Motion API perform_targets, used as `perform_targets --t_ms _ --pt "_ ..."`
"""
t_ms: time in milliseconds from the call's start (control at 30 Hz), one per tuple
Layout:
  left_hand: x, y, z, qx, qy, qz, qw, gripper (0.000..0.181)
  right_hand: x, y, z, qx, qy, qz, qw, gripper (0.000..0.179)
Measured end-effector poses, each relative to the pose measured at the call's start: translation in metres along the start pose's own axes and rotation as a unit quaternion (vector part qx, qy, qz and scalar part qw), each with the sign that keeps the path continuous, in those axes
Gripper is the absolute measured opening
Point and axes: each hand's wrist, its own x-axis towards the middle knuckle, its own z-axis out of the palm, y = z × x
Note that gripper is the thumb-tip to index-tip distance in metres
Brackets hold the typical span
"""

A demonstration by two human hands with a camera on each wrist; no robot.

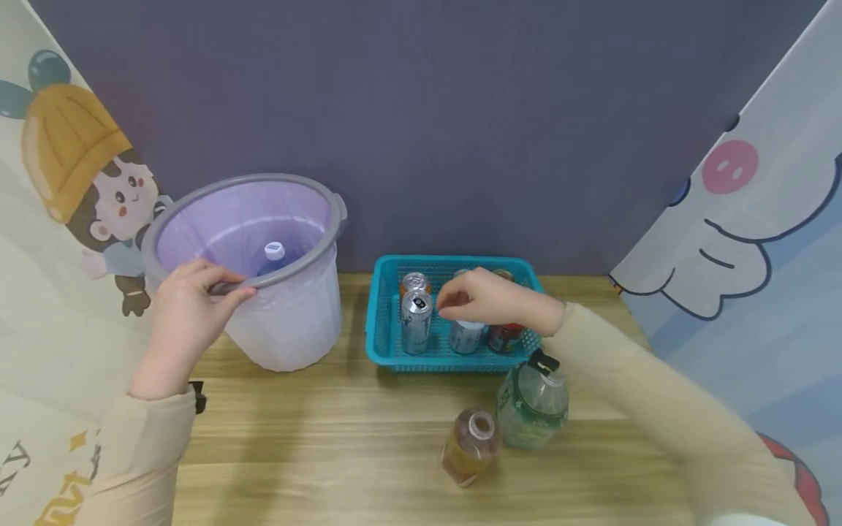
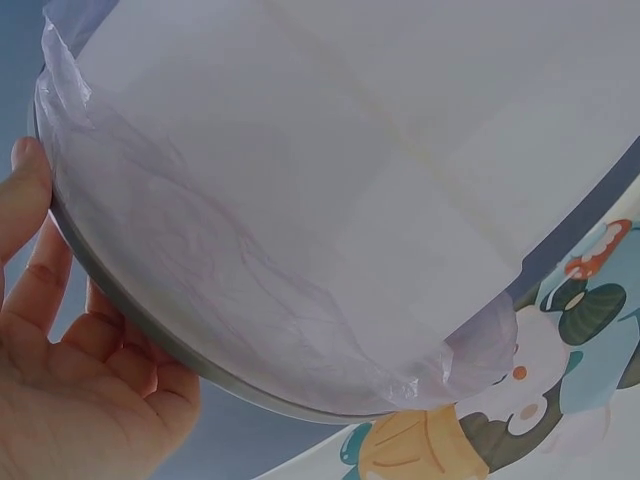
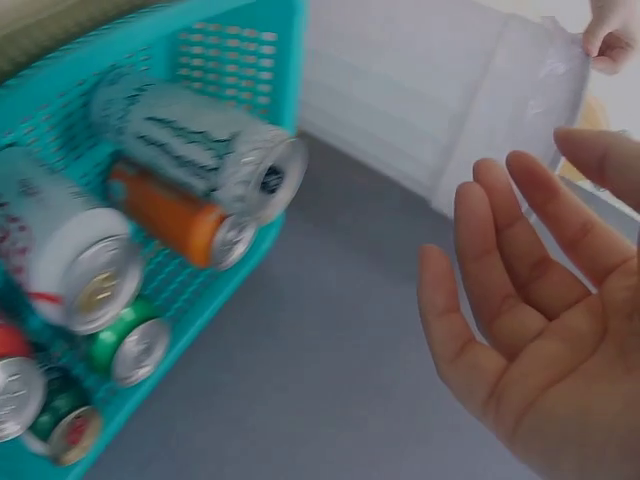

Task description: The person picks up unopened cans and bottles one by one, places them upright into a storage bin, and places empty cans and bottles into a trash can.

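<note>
My left hand (image 1: pixel 191 307) pinches the grey rim of a white bin (image 1: pixel 289 329) lined with a thin purple bag, thumb and fingers on either side. Inside the bin, a bottle with a white cap (image 1: pixel 273 251) shows. Over the turquoise basket (image 1: pixel 376 321) is my right hand (image 1: pixel 490 296), fingers relaxed and holding nothing. Several drink cans stand in the basket: a tall silver can (image 1: pixel 416 332) at the left, an orange can (image 3: pixel 165 210) behind it, a green can (image 3: pixel 130 340) and a white-topped can (image 1: pixel 466 337). The right hand partly hides others in the head view.
In front of the basket, on the wooden table (image 1: pixel 329 453), stand a small bottle with brownish contents (image 1: pixel 467 453) and a larger clear bottle with a green label (image 1: pixel 533 409). A dark grey wall (image 1: pixel 460 131) rises behind; cartoon-printed curtains (image 1: pixel 776 241) hang on both sides.
</note>
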Motion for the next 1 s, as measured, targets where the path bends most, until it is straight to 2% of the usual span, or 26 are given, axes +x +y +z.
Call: perform_targets --t_ms 267,433,700,1000 --pt "-0.001 0.0 0.001 0.001 -0.001 0.002 1.0 0.019 -0.028 0.026 0.011 0.027 -0.023 0.015 0.9992 0.021" --pt "-0.002 -0.002 0.002 -0.002 -0.007 0.001 1.0 0.019 -0.043 0.04 0.017 0.026 -0.026 0.006 0.9993 0.02" --pt "-0.003 -0.001 0.003 -0.009 0.004 0.003 0.9999 0.019 -0.063 0.051 0.016 0.023 -0.032 -0.002 0.9992 0.018" --pt "-0.003 -0.002 0.003 -0.013 0.007 0.005 0.9999 0.019 -0.088 0.057 0.018 -0.027 -0.085 0.009 0.996 0.026"
